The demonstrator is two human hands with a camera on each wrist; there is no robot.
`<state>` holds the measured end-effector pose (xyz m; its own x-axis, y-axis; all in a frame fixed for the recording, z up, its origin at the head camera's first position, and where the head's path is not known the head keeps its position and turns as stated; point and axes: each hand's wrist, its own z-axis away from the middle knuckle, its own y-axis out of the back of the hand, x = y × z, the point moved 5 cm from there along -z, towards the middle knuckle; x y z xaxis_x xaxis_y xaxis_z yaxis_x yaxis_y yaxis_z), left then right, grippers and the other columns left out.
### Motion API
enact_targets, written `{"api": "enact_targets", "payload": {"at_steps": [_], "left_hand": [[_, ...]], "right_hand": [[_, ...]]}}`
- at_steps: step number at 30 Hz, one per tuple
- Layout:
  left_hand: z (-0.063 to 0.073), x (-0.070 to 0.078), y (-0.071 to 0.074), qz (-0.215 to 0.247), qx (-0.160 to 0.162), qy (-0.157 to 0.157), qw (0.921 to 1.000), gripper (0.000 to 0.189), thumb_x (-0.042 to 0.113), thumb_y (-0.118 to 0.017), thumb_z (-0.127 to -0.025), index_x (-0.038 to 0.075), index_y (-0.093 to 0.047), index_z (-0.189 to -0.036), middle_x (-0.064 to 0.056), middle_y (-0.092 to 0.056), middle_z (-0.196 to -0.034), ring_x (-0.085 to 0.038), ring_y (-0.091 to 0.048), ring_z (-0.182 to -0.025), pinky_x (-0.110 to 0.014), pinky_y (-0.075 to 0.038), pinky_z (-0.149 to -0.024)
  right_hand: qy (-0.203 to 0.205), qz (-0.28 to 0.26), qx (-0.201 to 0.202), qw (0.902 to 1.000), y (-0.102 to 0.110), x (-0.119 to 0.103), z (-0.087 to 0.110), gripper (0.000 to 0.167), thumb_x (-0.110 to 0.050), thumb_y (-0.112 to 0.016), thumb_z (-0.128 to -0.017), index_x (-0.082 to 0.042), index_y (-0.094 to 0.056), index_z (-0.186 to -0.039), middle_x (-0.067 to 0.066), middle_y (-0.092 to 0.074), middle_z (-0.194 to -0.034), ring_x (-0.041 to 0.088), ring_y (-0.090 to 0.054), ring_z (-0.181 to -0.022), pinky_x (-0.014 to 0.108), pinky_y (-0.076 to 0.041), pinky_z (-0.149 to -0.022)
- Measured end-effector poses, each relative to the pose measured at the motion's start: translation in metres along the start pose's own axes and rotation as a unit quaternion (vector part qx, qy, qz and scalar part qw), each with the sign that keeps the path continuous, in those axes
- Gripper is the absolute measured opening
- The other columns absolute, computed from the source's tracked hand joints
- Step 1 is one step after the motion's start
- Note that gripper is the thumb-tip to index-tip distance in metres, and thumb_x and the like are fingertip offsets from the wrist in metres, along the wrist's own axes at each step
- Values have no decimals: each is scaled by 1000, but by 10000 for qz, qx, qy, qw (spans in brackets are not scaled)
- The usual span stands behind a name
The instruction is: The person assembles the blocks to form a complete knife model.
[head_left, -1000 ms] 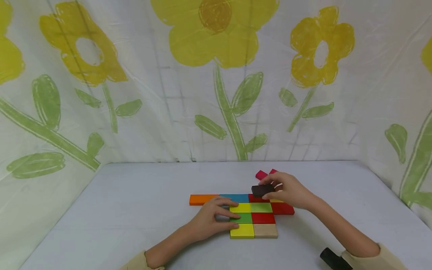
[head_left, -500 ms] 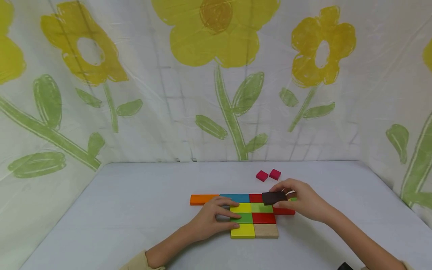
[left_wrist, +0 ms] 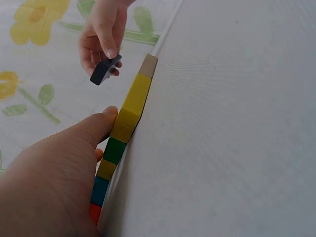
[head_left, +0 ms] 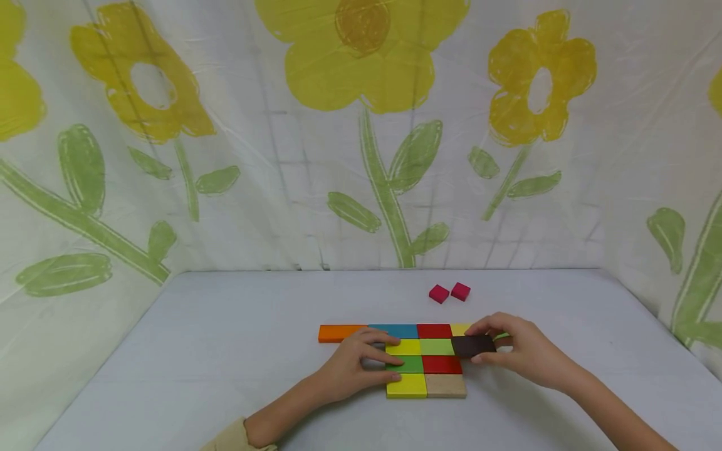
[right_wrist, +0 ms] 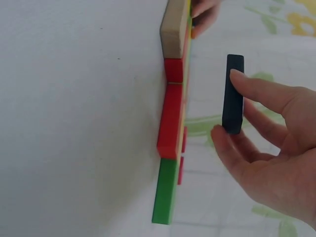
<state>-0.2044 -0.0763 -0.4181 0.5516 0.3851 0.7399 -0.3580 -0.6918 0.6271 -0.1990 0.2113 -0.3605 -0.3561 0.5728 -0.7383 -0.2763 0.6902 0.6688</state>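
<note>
My right hand [head_left: 524, 351] pinches a black rectangular block [head_left: 472, 346] between thumb and fingers. The right wrist view shows this block held above the laid-out blocks, apart from the red block [right_wrist: 170, 118] and the green block [right_wrist: 165, 192] at the right edge. Rows of flat coloured blocks lie flush together on the table. My left hand [head_left: 352, 369] rests at their left side, fingers extended over the yellow block [head_left: 408, 387] and the green block [head_left: 413, 364]. Beside these lie a beige block [head_left: 445, 386] and a red block [head_left: 442, 364]. The black block hides part of the right end.
The back row has an orange block [head_left: 337, 333], a blue block [head_left: 393, 330], a red block [head_left: 434, 331] and a yellow block [head_left: 459, 329]. Two small crimson pieces [head_left: 439, 294] lie behind it. A flower-printed curtain [head_left: 225, 207] hangs beyond the white table [head_left: 225, 326].
My right hand has carried the black block rightward and nearer to me, from behind the back row to over the layout's right side. The left hand has stayed in place.
</note>
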Motion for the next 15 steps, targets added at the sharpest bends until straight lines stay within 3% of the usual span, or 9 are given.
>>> {"api": "enact_targets", "payload": {"at_steps": [6, 15], "left_hand": [[0, -1, 0, -8, -2, 31, 10000, 25, 33, -81, -95, 21, -84, -117, 7, -69, -138, -17, -56, -131, -50, -43, -117], [0, 1, 0, -8, -4, 6, 10000, 26, 32, -82, -95, 20, -83, -117, 6, -69, -137, -18, -55, -130, -39, -50, -110]], "right_hand": [[-93, 65, -73, 9999, -2, 10, 6, 36, -11, -86, -86, -4, -72, -118, 8, -69, -117, 24, -61, -104, 24, -60, -84], [-59, 318, 17, 9995, -3, 20, 11, 34, -9, -88, -84, -4, -73, -114, 6, -69, -113, 19, -59, -99, 24, -60, -81]]}}
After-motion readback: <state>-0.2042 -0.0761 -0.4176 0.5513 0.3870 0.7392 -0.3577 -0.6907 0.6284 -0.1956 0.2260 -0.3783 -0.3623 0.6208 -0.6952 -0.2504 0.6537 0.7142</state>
